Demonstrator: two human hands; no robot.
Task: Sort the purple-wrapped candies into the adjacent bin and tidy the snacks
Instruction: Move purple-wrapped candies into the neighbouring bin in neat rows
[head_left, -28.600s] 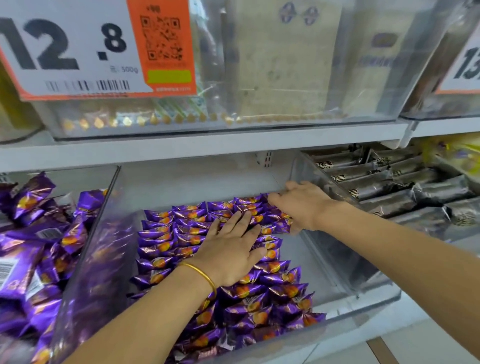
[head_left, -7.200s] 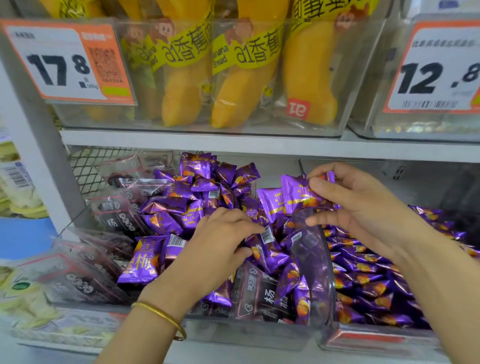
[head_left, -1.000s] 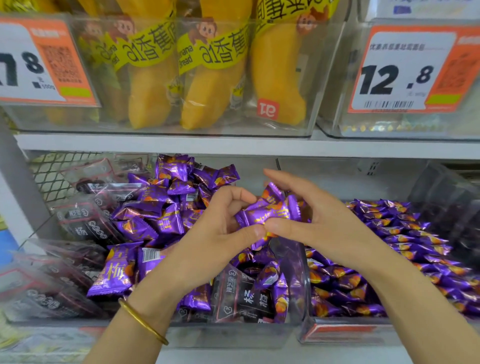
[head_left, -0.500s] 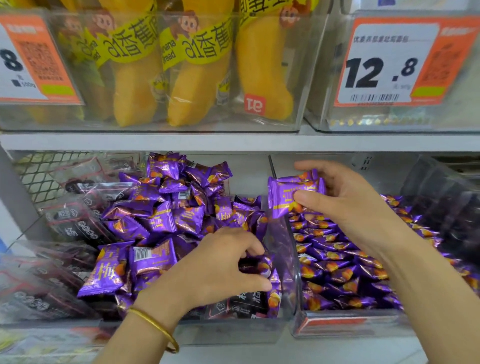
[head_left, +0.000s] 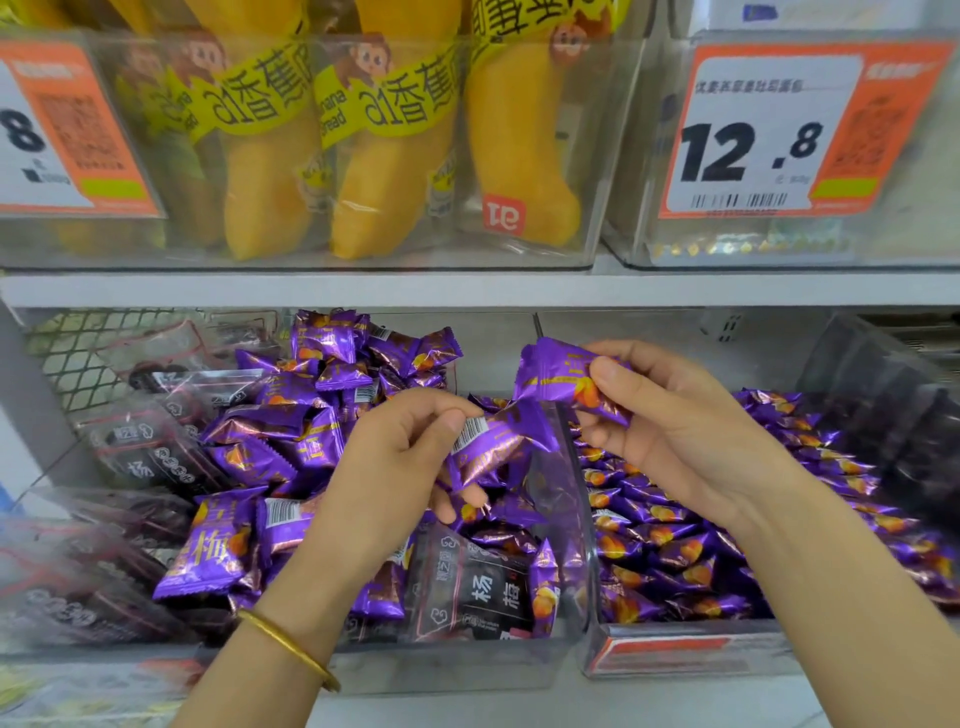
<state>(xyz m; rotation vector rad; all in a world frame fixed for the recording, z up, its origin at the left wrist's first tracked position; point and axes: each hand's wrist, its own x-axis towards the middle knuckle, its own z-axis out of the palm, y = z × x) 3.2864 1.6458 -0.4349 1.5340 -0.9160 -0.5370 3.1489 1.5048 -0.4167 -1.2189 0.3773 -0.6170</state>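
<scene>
Presently: left hand (head_left: 395, 467) pinches barcoded purple candy (head_left: 493, 447) over left bin (head_left: 441, 670); right hand (head_left: 691, 431) grips second purple candy (head_left: 558, 379).

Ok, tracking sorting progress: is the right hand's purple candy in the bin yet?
Out. The right hand pinches the purple candy in the air, not lying in the right bin.

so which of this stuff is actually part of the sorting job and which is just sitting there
In the job:
left hand pinching a purple candy
right hand gripping a second purple candy
loose purple pile in the left bin
right bin, purple candies in rows

Just there:
dark packets
banana bread packs
price tag
</scene>
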